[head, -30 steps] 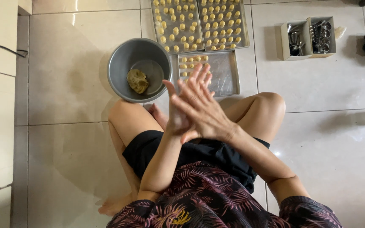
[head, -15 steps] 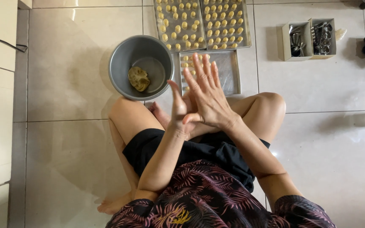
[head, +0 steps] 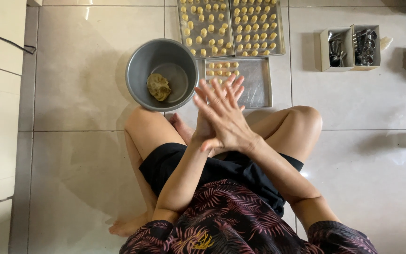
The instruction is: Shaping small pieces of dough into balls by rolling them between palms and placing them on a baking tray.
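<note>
The right hand point(head: 226, 123) lay flat over the left hand point(head: 204, 126), palm pressed to palm with the fingers spread and crossed; whether any dough sat between the palms could not be told. Both hands hung above the person's crossed legs, just at 5 o'clock of the round grey metal bowl point(head: 139, 89) on the tiled floor point(head: 81, 70). A single yellow lump of dough point(head: 158, 87) rested on the bowl's bottom, toward its left side.

At 3 o'clock of the bowl, touching or nearly touching its rim, lay a small rectangular metal tray point(head: 257, 87) with two short rows of small yellow dough pieces point(head: 222, 68) along its far edge, the rest bare. At 12 o'clock of that tray stood two larger baking trays point(head: 231, 33), side by side, both filled with rows of the same pieces.

Well apart, at 2 o'clock, two open cream-coloured boxes point(head: 351, 47) held shiny metal cutters point(head: 365, 44).
</note>
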